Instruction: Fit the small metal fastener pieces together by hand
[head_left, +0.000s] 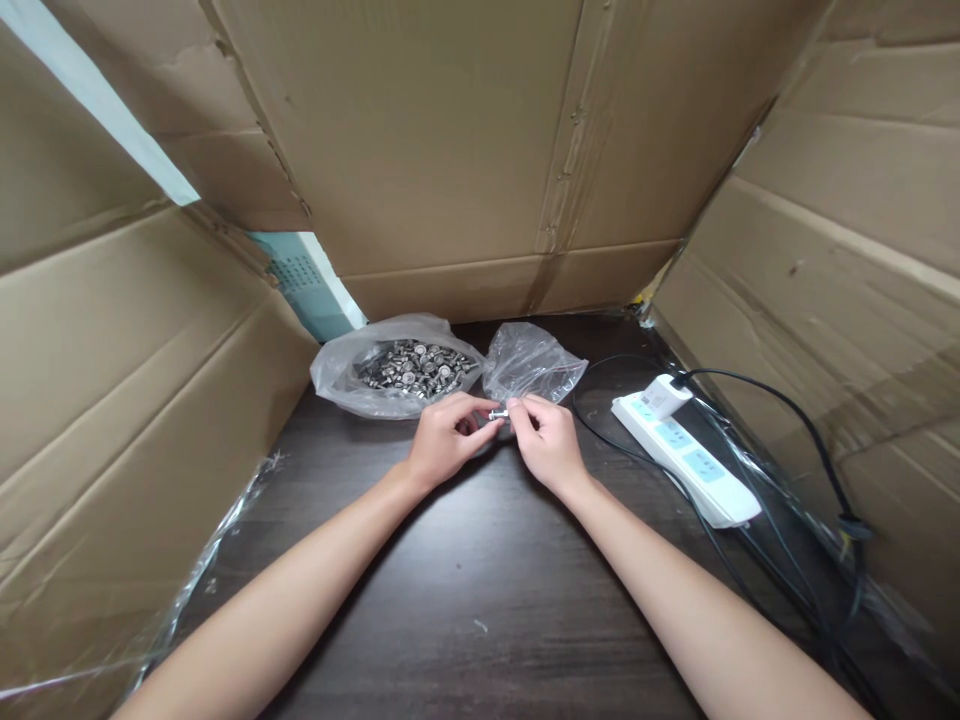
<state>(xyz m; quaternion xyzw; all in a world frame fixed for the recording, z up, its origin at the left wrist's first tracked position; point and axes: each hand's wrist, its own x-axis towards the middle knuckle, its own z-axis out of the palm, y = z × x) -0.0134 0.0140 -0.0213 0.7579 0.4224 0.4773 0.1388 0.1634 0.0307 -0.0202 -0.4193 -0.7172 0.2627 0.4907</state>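
Observation:
Between my two hands, over the dark table (450, 620), is a small shiny metal fitting (498, 414), lying roughly level. My left hand (450, 432) has its thumb and fingertips closed at the fitting's left end. At the right end, the thumb and fingers of my right hand (546, 438) are pinched together on it. My fingers hide much of the piece, so its exact kind cannot be made out. Just behind my left hand lies an open clear plastic bag (337, 380) full of small metal fittings (420, 368), some with round heads.
A second, crumpled clear bag (534, 360) lies behind my right hand. To the right are a white power strip (686, 450), a plugged-in white adapter (664, 398) and black cables (806, 425). Cardboard walls (450, 150) enclose the table at the back and both sides.

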